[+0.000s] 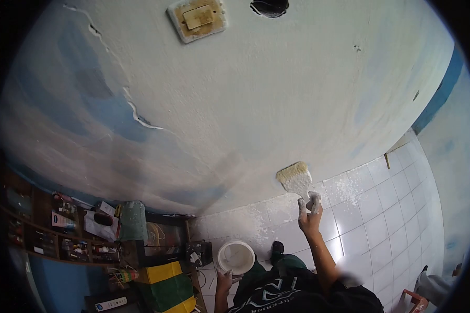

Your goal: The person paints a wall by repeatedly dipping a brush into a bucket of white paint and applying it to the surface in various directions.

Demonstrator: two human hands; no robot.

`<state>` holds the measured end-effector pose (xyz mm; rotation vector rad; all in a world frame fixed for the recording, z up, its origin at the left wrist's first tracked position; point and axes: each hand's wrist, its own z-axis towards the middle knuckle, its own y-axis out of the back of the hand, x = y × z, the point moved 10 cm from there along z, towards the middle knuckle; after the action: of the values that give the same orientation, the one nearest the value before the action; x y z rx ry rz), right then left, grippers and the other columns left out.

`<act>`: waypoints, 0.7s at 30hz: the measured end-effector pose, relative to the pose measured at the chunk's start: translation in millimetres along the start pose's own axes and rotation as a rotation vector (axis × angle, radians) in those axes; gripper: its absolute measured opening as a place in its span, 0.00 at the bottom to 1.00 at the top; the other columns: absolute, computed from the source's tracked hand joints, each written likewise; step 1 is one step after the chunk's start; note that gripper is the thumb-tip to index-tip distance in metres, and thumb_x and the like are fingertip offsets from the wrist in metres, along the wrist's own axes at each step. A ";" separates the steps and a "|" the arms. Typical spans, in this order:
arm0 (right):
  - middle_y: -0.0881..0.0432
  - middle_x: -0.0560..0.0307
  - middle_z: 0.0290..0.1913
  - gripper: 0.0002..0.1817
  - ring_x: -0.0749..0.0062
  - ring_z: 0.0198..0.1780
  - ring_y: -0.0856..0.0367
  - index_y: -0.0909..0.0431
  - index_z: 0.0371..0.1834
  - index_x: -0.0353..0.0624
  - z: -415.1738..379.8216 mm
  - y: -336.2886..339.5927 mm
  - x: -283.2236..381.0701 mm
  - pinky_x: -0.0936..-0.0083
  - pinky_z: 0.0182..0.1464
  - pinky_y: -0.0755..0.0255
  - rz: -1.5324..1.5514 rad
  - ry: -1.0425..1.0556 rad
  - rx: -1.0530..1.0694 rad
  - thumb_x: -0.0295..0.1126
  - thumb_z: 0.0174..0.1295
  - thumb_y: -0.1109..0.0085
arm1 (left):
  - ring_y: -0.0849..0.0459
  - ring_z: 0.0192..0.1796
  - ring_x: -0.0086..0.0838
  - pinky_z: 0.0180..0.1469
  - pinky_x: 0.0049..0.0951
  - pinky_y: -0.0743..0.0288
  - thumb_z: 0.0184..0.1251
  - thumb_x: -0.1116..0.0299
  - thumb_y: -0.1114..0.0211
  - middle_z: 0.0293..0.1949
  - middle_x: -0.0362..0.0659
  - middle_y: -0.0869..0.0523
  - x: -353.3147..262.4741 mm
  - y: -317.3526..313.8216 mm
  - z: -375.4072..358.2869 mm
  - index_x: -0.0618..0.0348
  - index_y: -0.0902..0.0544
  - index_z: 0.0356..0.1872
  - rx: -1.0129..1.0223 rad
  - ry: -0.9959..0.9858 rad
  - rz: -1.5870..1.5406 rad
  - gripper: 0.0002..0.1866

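Note:
My right hand (310, 213) is closed around the handle of a wide, paint-covered brush (296, 180). The brush's pale bristles point up toward the white-coated wall (245, 104); whether they touch it I cannot tell. Lower and to the left, my left hand (225, 280) grips the rim side of a round white bucket (236, 256), seen from above. White residue covers the fingers of both hands. The bucket's inside looks pale, and its contents are hard to make out.
A switch plate (198, 18) and a dark hole (269, 6) are on the wall, with a crack (136, 112) to the left. Cluttered shelves (62, 235) stand lower left. White splatter marks the tiled floor (360, 224). A red object (413, 301) is at lower right.

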<state>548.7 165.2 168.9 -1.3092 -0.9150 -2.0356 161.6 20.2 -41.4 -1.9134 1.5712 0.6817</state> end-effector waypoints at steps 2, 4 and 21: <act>0.29 0.49 0.22 0.10 0.68 0.21 0.31 0.32 0.35 0.33 -4.0 -14.4 -10.9 0.72 0.26 0.36 0.222 -0.176 0.048 0.26 0.55 0.44 | 0.17 0.33 0.45 0.31 0.37 0.19 0.62 0.80 0.56 0.49 0.62 0.31 -2.6 3.8 -1.0 0.39 0.65 0.63 0.007 -0.028 0.013 0.36; 0.29 0.48 0.21 0.09 0.67 0.22 0.31 0.31 0.32 0.32 -3.1 -24.3 -7.6 0.71 0.26 0.37 0.011 -0.103 0.097 0.28 0.57 0.47 | 0.17 0.33 0.44 0.31 0.37 0.19 0.62 0.80 0.56 0.50 0.61 0.31 11.7 15.8 5.8 0.38 0.65 0.63 0.000 -0.028 -0.009 0.36; 0.25 0.38 0.26 0.11 0.43 0.29 0.25 0.32 0.44 0.33 8.3 -174.3 236.2 0.58 0.30 0.30 -0.121 0.580 0.460 0.25 0.59 0.54 | 0.17 0.32 0.44 0.30 0.37 0.18 0.62 0.80 0.55 0.51 0.60 0.32 -8.7 112.5 -2.5 0.37 0.66 0.63 -0.158 -0.138 -0.275 0.37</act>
<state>334.4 260.0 345.9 -0.3940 -1.1000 -1.9631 49.6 7.5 -45.4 -2.0966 1.1714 0.8167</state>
